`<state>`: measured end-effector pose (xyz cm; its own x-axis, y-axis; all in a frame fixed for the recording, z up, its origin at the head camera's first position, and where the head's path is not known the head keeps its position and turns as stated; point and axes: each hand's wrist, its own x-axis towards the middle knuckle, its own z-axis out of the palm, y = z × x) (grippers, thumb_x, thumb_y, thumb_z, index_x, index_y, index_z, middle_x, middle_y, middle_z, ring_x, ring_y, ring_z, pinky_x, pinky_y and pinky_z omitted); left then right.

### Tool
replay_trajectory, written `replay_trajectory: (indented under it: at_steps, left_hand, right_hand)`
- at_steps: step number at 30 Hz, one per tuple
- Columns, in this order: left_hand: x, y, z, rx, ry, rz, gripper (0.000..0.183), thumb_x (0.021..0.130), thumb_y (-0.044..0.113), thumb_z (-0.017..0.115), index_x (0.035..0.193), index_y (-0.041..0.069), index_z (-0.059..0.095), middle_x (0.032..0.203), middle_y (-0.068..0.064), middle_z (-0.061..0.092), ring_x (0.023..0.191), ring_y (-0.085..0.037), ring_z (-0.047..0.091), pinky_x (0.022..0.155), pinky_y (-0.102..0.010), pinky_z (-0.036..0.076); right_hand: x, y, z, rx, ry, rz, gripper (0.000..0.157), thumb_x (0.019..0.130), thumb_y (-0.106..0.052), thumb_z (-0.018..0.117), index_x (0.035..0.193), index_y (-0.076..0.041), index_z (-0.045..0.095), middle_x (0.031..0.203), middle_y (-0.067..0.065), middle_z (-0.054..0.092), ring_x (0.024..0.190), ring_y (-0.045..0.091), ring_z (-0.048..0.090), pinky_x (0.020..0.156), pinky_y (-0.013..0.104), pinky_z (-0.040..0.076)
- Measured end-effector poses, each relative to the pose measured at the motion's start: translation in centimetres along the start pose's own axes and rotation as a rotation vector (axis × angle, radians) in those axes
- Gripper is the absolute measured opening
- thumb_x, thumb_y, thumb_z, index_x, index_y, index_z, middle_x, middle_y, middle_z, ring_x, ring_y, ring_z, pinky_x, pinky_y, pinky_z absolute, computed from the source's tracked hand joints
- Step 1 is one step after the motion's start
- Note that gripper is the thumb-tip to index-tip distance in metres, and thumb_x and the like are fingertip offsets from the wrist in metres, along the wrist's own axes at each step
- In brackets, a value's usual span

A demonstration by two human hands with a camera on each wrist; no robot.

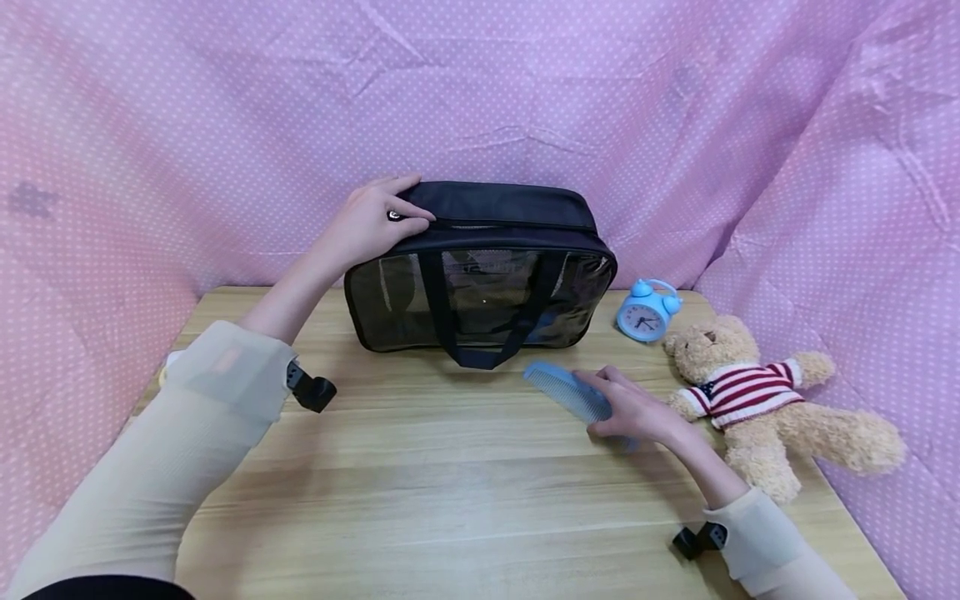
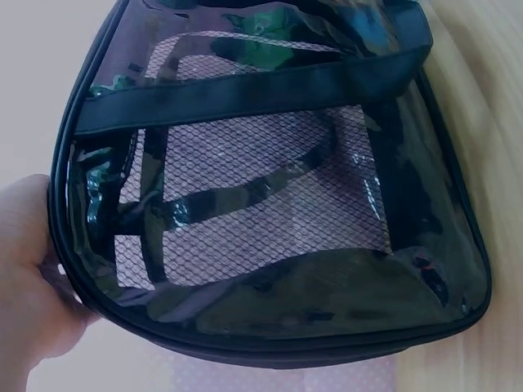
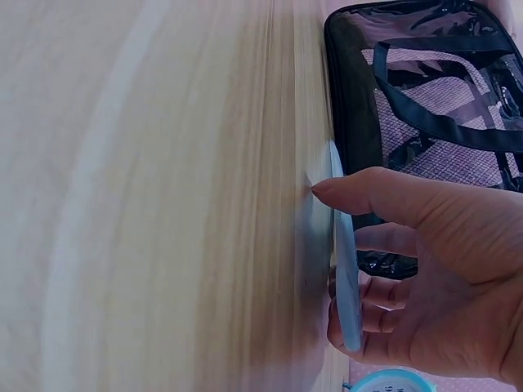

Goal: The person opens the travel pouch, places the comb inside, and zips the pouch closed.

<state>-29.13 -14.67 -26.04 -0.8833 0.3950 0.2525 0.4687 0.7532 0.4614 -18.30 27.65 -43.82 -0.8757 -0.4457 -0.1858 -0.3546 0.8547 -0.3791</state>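
Note:
A black toiletry bag point(image 1: 483, 292) with clear panels and a mesh back stands upright at the back of the table. My left hand point(image 1: 378, 218) grips its top left corner, thumb and fingers close to the zip. In the left wrist view, that hand point(image 2: 37, 278) shows at the bag's edge, partly hidden behind it. A blue comb point(image 1: 551, 381) is pinched between thumb and fingers of my right hand point(image 1: 626, 408), low over the table in front of the bag. The right wrist view has the comb point(image 3: 346, 278) edge-on.
To the right of the bag stands a blue twin-bell alarm clock point(image 1: 643, 318). A teddy bear point(image 1: 750, 400) in a striped sweater lies at the table's right edge, close to my right forearm. Pink dotted cloth point(image 1: 480, 92) hangs behind the wooden table point(image 1: 450, 500).

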Motion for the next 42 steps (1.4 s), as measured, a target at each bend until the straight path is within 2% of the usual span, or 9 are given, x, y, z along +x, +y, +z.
replay_trajectory:
  at_steps: [6, 12, 16, 22, 26, 32, 39, 42]
  left_hand:
    - [0.4, 0.5, -0.2, 0.044, -0.074, -0.065, 0.032, 0.100, 0.026, 0.068, 0.128, 0.012, 0.074, 0.172, -0.010, 0.024, 0.160, -0.037, 0.016, 0.132, -0.057, 0.009]
    - [0.6, 0.9, -0.5, 0.076, -0.193, -0.126, 0.041, 0.101, 0.030, 0.067, 0.139, 0.015, 0.066, 0.176, -0.004, 0.006, 0.163, -0.035, -0.004, 0.131, -0.060, 0.001]
    - [0.7, 1.0, -0.7, 0.087, -0.238, -0.155, 0.044, 0.101, 0.032, 0.066, 0.143, 0.017, 0.063, 0.176, -0.001, -0.001, 0.162, -0.033, -0.011, 0.130, -0.061, -0.001]
    - [0.8, 0.8, -0.7, 0.093, -0.252, -0.155, 0.046, 0.101, 0.033, 0.066, 0.145, 0.018, 0.061, 0.176, -0.002, -0.004, 0.162, -0.034, -0.013, 0.130, -0.063, -0.001]
    - [0.8, 0.6, -0.7, 0.094, -0.255, -0.150, 0.048, 0.101, 0.034, 0.066, 0.146, 0.018, 0.060, 0.176, -0.002, -0.005, 0.161, -0.034, -0.015, 0.130, -0.061, -0.005]
    - [0.9, 0.3, -0.4, 0.082, -0.247, -0.151, 0.049, 0.102, 0.037, 0.064, 0.147, 0.018, 0.059, 0.176, -0.001, -0.007, 0.161, -0.032, -0.017, 0.129, -0.062, -0.008]
    - [0.8, 0.2, -0.2, 0.053, -0.228, -0.142, 0.050, 0.101, 0.037, 0.065, 0.146, 0.015, 0.060, 0.176, -0.001, -0.006, 0.161, -0.031, -0.017, 0.129, -0.064, -0.008]
    - [0.9, 0.2, -0.2, 0.047, -0.225, -0.142, 0.050, 0.101, 0.036, 0.065, 0.146, 0.015, 0.059, 0.176, -0.001, -0.006, 0.161, -0.031, -0.017, 0.129, -0.063, -0.008]
  right_hand:
    - [-0.1, -0.1, 0.1, -0.001, 0.005, 0.006, 0.088, 0.079, -0.022, 0.084, 0.156, -0.011, 0.044, 0.129, 0.019, 0.055, 0.105, 0.026, 0.057, 0.083, 0.040, 0.052]
    - [0.0, -0.2, -0.1, -0.007, 0.028, -0.007, 0.087, 0.077, -0.021, 0.084, 0.154, -0.006, 0.046, 0.127, 0.020, 0.057, 0.105, 0.027, 0.058, 0.086, 0.042, 0.053]
    - [-0.2, -0.3, -0.5, -0.012, 0.061, -0.009, 0.086, 0.074, -0.019, 0.084, 0.150, -0.001, 0.050, 0.127, 0.021, 0.060, 0.108, 0.030, 0.060, 0.091, 0.047, 0.053]
    - [-0.7, -0.6, -1.8, -0.023, 0.138, -0.015, 0.077, 0.071, -0.013, 0.083, 0.142, 0.003, 0.058, 0.127, 0.023, 0.065, 0.108, 0.034, 0.064, 0.091, 0.051, 0.055]
    - [-1.2, -0.7, -2.8, -0.030, 0.182, -0.038, 0.072, 0.072, -0.011, 0.083, 0.139, 0.005, 0.061, 0.129, 0.025, 0.067, 0.116, 0.041, 0.065, 0.097, 0.056, 0.055]
    - [-1.9, -0.6, -4.3, -0.022, 0.211, -0.088, 0.068, 0.073, -0.007, 0.081, 0.137, 0.007, 0.061, 0.131, 0.024, 0.069, 0.123, 0.043, 0.065, 0.102, 0.058, 0.053]
    - [-2.8, -0.7, -6.8, -0.025, 0.220, -0.075, 0.069, 0.076, -0.015, 0.086, 0.140, -0.002, 0.062, 0.134, 0.021, 0.069, 0.123, 0.042, 0.064, 0.097, 0.059, 0.054]
    - [-3.1, -0.9, -8.2, -0.025, 0.213, -0.080, 0.069, 0.076, -0.016, 0.086, 0.141, -0.007, 0.063, 0.137, 0.019, 0.068, 0.126, 0.039, 0.062, 0.095, 0.055, 0.054]
